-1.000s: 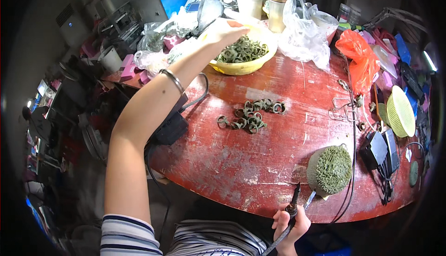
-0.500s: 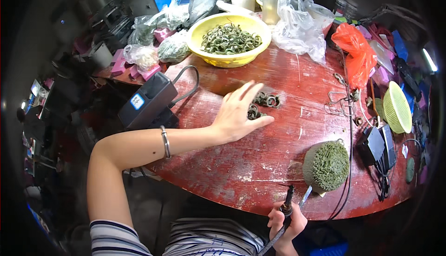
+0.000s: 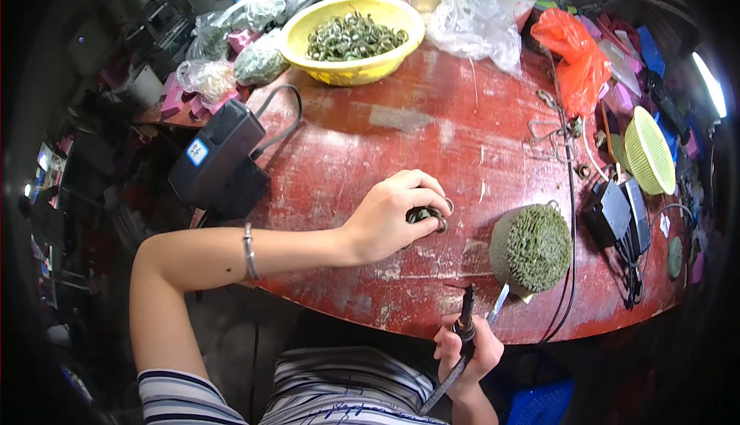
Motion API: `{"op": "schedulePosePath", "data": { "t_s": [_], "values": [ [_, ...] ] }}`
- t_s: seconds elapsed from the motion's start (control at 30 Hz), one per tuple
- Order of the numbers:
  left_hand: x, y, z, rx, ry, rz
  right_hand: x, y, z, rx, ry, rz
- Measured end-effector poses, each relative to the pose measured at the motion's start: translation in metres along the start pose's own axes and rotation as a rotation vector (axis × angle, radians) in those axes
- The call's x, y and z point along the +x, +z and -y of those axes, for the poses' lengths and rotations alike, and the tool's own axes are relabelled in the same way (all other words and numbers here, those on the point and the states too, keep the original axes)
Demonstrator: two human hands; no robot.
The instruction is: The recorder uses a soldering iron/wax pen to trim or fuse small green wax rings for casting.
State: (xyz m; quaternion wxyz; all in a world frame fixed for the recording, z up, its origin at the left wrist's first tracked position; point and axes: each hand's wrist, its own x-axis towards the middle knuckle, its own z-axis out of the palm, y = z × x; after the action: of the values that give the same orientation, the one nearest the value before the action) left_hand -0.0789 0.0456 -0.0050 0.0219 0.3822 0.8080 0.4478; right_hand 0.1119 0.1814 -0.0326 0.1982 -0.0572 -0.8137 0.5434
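Your left hand (image 3: 389,220) sits curled at the middle of the frame, fingers cupped over a small heap of dark metal rings (image 3: 428,216) on the red table (image 3: 432,116); the rings peek out at its right side. At the bottom edge, your right hand (image 3: 466,352) is closed around a soldering iron (image 3: 465,318).

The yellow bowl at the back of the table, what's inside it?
The yellow bowl holds a heap of small dark green rings. They cover the bowl's bottom, so anything beneath the heap cannot be seen.
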Motion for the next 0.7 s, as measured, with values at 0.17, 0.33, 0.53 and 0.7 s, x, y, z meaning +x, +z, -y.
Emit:
{"op": "schedulePosePath", "data": {
  "t_s": [0.17,0.33,0.53,0.7],
  "values": [
    [-0.018,-0.004,-0.023,-0.023,-0.027,-0.075,0.005,-0.004,0.002,0.052,0.051,0.024],
    [-0.028,-0.008,-0.037,0.081,-0.052,-0.124,0.005,-0.006,0.005,0.096,0.111,0.067],
    [-0.039,-0.011,-0.056,-0.132,-0.249,-0.092,0.012,-0.004,0.023,0.184,0.185,0.070],
    [-0.050,-0.005,-0.069,-0.855,-0.635,-0.134,0.027,0.015,0.042,0.222,0.228,-0.027]
  ]
}}
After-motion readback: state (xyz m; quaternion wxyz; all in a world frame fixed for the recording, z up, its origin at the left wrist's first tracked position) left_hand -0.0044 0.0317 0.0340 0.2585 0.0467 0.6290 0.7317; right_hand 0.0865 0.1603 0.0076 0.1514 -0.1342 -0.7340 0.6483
